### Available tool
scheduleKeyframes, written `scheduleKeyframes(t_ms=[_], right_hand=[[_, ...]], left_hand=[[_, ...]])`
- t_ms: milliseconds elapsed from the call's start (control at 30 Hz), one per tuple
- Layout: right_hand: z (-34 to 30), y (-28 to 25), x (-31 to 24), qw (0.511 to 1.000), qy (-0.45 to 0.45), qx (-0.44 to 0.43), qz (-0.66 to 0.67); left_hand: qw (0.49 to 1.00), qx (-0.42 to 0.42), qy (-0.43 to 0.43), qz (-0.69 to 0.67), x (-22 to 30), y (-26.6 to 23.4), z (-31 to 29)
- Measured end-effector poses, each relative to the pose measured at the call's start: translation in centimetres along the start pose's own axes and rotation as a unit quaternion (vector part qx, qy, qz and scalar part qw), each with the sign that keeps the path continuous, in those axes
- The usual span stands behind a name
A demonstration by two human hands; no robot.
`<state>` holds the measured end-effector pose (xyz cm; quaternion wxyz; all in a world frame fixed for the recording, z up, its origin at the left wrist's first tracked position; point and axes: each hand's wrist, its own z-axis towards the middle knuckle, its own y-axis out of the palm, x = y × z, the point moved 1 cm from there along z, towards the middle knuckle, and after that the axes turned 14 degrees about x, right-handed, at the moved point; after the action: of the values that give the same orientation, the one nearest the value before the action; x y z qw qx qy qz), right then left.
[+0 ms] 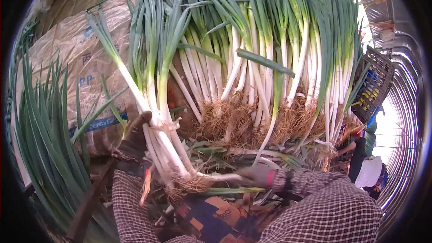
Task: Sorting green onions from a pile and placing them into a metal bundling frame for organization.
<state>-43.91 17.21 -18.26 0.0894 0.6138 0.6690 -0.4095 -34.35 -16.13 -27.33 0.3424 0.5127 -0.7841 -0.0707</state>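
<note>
In my left hand [133, 138], which wears a dark, soiled glove, is a small bunch of green onions [167, 146]. Its fingers are closed around the white stems, with the thumb tip pointing up. The bunch leans, green leaves up and brown roots toward me. My right hand [260, 175], gloved and smeared by motion, is to the right of the roots. From the root end a pale onion strip [222, 177] runs to its fingers, which seem closed on it. Whether this is a peeled layer or a thin stem, I cannot tell.
A long row of green onions [252, 72] leans behind, roots toward me. More leaves [49, 139] rise at the left beside a tan woven sack [85, 81]. Trimmings and printed cardboard [220, 216] lie below. A dark crate [375, 78] and another person [373, 171] are at the right.
</note>
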Motion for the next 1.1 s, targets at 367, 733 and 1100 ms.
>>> scheduleKeyframes(t_ms=[367, 733, 1100], right_hand=[[5.8, -16.2, -1.5, 0.887, 0.194, 0.344, -0.239], [12.6, -15.8, -1.3, 0.829, 0.07, 0.536, -0.147], [15.9, -9.2, -6.6, 0.959, -0.041, 0.095, 0.262]], left_hand=[[0.99, -0.032, -0.081, -0.109, -4.1, 3.4, 0.4], [0.969, -0.07, -0.132, -0.195, -4.7, 5.5, -1.2], [0.972, -0.078, -0.147, -0.163, -2.3, 8.7, -5.8]])
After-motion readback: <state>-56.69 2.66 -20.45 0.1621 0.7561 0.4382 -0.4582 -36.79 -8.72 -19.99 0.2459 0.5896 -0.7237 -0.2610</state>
